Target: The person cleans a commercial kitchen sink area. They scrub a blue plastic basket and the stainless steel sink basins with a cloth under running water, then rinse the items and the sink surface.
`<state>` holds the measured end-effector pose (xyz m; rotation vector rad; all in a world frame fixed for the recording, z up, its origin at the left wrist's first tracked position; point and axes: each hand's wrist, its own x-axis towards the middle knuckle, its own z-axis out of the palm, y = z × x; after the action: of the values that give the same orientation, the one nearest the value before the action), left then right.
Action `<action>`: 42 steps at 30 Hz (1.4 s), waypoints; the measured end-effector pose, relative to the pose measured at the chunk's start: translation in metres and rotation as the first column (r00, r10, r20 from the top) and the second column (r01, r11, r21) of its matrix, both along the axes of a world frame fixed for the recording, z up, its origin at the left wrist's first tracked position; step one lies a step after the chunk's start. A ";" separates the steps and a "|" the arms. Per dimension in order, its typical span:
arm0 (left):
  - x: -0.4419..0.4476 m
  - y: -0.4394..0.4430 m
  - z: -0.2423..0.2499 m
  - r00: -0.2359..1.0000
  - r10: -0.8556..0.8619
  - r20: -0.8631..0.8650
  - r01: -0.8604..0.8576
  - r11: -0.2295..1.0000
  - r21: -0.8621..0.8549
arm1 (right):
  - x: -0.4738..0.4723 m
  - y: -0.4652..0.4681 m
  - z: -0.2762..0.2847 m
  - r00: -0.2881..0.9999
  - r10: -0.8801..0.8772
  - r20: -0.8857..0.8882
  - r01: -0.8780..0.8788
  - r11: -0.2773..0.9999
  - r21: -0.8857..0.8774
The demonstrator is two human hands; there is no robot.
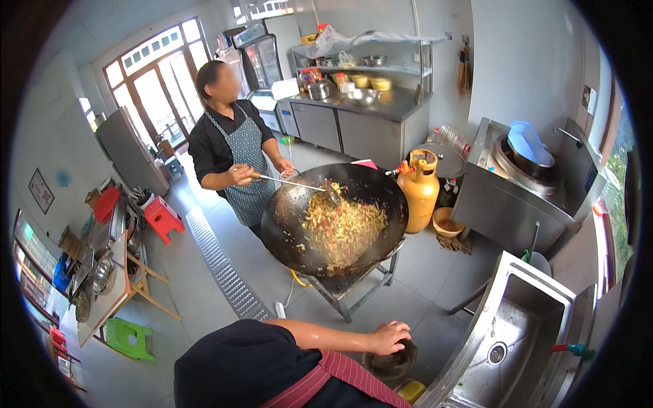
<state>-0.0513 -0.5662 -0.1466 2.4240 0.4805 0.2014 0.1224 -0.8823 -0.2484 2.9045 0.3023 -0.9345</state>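
Note:
My left hand [390, 337], at the end of a bare forearm reaching rightwards, is at the far rim of a dark round bowl [390, 363]. Its fingers curve over the bowl's edge; whether they grip it I cannot tell. Part of a yellow object [411, 391] shows just below the bowl. My right hand is out of view. Before me a large black wok [278, 250] holds steaming chopped food [347, 232] with red bits. A co-worker in a patterned apron holds a long-handled ladle [291, 181] in the food and has the other hand at the wok's handle [290, 171].
The wok sits on a metal stand [347, 307]. Beyond it are an orange gas cylinder [419, 194] and a plastic basin [448, 223]. A steel sink [487, 306] lies at right. A floor drain grate [224, 265], a green stool [125, 339] and a cluttered table [115, 303] are left.

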 end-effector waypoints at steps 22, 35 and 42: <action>-0.016 -0.009 -0.002 0.996 -0.085 -0.008 0.085 0.996 -0.019 | -0.002 0.017 0.021 1.000 0.023 0.016 -0.023 0.999 0.034; 0.003 -0.048 -0.027 0.897 -0.346 -0.275 0.326 0.938 -0.116 | -0.080 -0.148 -0.035 0.882 -0.463 -0.084 0.454 0.884 -0.108; 0.121 -0.005 0.005 0.954 -0.299 0.004 0.297 0.947 -0.122 | -0.137 -0.222 -0.025 0.799 -0.592 -0.103 0.561 0.796 -0.227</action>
<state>0.0699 -0.5712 -0.1420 2.3428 0.1225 0.0222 -0.0151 -1.1042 -0.2738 2.7708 -0.6846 -1.2032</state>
